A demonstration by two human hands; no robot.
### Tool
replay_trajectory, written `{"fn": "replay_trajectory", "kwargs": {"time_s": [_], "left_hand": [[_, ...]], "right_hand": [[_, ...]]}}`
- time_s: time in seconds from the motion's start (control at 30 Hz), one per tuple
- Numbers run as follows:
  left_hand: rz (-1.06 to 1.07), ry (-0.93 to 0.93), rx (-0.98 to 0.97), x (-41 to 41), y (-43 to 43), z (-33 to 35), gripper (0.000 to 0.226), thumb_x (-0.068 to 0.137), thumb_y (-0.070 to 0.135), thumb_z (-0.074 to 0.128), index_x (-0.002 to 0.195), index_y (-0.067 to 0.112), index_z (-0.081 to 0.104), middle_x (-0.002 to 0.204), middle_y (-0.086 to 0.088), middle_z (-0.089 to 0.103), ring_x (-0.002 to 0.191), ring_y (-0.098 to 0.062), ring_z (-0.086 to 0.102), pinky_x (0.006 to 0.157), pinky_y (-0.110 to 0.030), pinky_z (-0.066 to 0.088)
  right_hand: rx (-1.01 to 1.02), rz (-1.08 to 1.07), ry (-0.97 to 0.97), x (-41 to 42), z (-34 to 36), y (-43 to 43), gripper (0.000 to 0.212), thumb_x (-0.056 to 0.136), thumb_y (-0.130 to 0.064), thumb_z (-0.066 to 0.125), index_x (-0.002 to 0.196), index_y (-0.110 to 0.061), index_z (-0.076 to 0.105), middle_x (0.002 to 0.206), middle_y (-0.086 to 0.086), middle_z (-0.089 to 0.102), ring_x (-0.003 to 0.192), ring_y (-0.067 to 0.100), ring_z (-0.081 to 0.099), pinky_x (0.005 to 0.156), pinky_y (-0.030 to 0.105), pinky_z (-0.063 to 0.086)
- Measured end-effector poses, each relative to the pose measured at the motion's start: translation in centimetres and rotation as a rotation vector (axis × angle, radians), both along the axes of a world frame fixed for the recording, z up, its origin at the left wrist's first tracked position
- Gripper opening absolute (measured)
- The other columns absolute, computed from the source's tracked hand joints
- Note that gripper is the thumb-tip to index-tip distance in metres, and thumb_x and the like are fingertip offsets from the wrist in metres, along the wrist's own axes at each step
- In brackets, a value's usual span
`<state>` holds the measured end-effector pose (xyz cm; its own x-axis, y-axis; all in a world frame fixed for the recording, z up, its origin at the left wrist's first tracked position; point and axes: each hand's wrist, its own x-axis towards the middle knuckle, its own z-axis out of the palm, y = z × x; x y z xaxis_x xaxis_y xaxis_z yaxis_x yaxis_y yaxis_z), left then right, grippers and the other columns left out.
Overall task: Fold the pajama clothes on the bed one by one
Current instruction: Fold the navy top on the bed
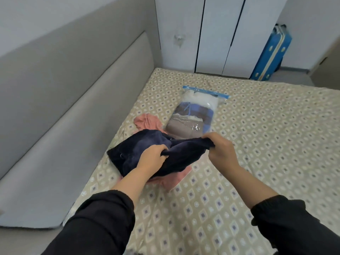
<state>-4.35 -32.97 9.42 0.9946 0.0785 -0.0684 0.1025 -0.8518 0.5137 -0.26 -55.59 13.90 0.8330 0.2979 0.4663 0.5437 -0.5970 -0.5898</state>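
A dark navy fleece pajama piece (128, 151) is bunched near the left side of the bed (257, 144). My left hand (150, 159) grips its near edge, and my right hand (219, 146) pinches another part of the same edge, stretching the cloth between them. A pink pajama garment (147, 122) lies crumpled under and behind the navy one, with more pink showing at the front. Both my arms wear black sleeves.
A clear zip storage bag (193, 115) with folded clothes inside lies just beyond my hands. A grey padded headboard (73, 89) runs along the left. White wardrobe doors (220, 34) and a blue suitcase (270, 54) stand past the bed's far edge.
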Motion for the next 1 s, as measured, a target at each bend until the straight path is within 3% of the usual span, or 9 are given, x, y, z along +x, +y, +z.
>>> {"fn": "replay_trajectory", "kwargs": {"time_s": [0.17, 0.3, 0.37, 0.47, 0.57, 0.67, 0.8, 0.9, 1.0], "left_hand": [[0.079, -0.052, -0.067, -0.6, -13.3, 1.9, 0.015, 0.092, 0.015, 0.055, 0.102, 0.018, 0.066, 0.091, -0.008, 0.07, 0.086, -0.03, 0.061, 0.071, -0.035, 0.046], [0.052, -0.134, -0.21, -0.5, -23.9, 4.1, 0.01, 0.09, 0.015, 0.059, 0.095, 0.01, 0.067, 0.086, -0.008, 0.068, 0.083, -0.028, 0.058, 0.07, -0.033, 0.04], [-0.011, -0.125, -0.269, -0.5, -28.1, 4.5, 0.01, 0.09, 0.015, 0.059, 0.092, 0.009, 0.067, 0.085, -0.005, 0.068, 0.082, -0.023, 0.058, 0.069, -0.029, 0.038], [-0.114, -0.006, -0.341, -1.3, -31.8, 2.8, 0.028, 0.093, 0.019, 0.059, 0.119, 0.019, 0.067, 0.112, 0.002, 0.07, 0.103, -0.016, 0.061, 0.088, -0.026, 0.044], [-0.134, 0.146, -0.365, -3.6, -32.7, -0.3, 0.043, 0.096, 0.023, 0.056, 0.138, 0.02, 0.051, 0.136, 0.001, 0.057, 0.124, -0.016, 0.052, 0.102, -0.026, 0.039], [-0.123, 0.208, -0.336, -5.7, -31.8, -4.0, 0.042, 0.099, 0.022, 0.051, 0.14, 0.022, 0.048, 0.141, 0.003, 0.051, 0.128, -0.015, 0.047, 0.1, -0.02, 0.033], [-0.112, 0.244, -0.297, -7.7, -29.5, -10.3, 0.044, 0.099, 0.016, 0.049, 0.143, 0.019, 0.044, 0.15, 0.002, 0.04, 0.138, -0.015, 0.035, 0.11, -0.026, 0.029], [-0.133, 0.281, -0.243, -8.9, -27.6, -15.2, 0.05, 0.099, 0.018, 0.05, 0.147, 0.019, 0.037, 0.156, 0.0, 0.03, 0.144, -0.016, 0.024, 0.115, -0.031, 0.024], [-0.152, 0.272, -0.129, -9.1, -25.9, -20.4, 0.053, 0.101, 0.025, 0.046, 0.151, 0.019, 0.029, 0.159, -0.001, 0.022, 0.146, -0.019, 0.018, 0.118, -0.039, 0.023]], "right_hand": [[0.081, -0.152, 0.151, -1.3, 2.7, -12.3, 0.032, 0.076, 0.011, 0.049, 0.096, -0.008, 0.065, 0.088, -0.001, 0.063, 0.081, 0.017, 0.057, 0.072, 0.025, 0.043], [0.191, -0.362, 0.139, -2.3, 5.3, -21.0, 0.034, 0.079, 0.008, 0.047, 0.1, -0.013, 0.064, 0.093, -0.008, 0.06, 0.085, 0.011, 0.055, 0.074, 0.012, 0.039], [0.202, -0.462, 0.114, -3.3, 5.5, -24.7, 0.039, 0.077, 0.01, 0.045, 0.104, -0.012, 0.063, 0.097, -0.005, 0.06, 0.09, 0.015, 0.056, 0.078, 0.02, 0.04], [-0.039, -0.52, 0.264, -4.6, 3.1, -29.0, 0.054, 0.077, 0.012, 0.041, 0.126, -0.009, 0.055, 0.126, 0.005, 0.055, 0.118, 0.022, 0.049, 0.096, 0.03, 0.041], [-0.272, -0.505, 0.533, -6.8, -1.8, -31.0, 0.065, 0.084, 0.008, 0.042, 0.147, -0.008, 0.032, 0.155, 0.01, 0.025, 0.143, 0.025, 0.022, 0.116, 0.038, 0.027], [-0.384, -0.455, 0.643, -9.4, -6.5, -30.5, 0.061, 0.09, -0.003, 0.047, 0.148, -0.005, 0.027, 0.157, 0.015, 0.018, 0.144, 0.029, 0.018, 0.116, 0.036, 0.022], [-0.53, -0.399, 0.689, -11.7, -12.9, -27.7, 0.06, 0.09, -0.017, 0.053, 0.145, -0.007, 0.031, 0.15, 0.013, 0.029, 0.136, 0.033, 0.032, 0.107, 0.039, 0.035], [-0.642, -0.375, 0.75, -12.9, -18.0, -25.0, 0.07, 0.094, -0.032, 0.053, 0.151, -0.013, 0.017, 0.16, 0.012, 0.008, 0.146, 0.028, 0.014, 0.117, 0.045, 0.021], [-0.734, -0.345, 0.66, -12.7, -22.8, -23.0, 0.073, 0.095, -0.043, 0.046, 0.153, -0.015, 0.011, 0.161, 0.01, 0.001, 0.148, 0.027, 0.004, 0.117, 0.049, 0.011]]}}
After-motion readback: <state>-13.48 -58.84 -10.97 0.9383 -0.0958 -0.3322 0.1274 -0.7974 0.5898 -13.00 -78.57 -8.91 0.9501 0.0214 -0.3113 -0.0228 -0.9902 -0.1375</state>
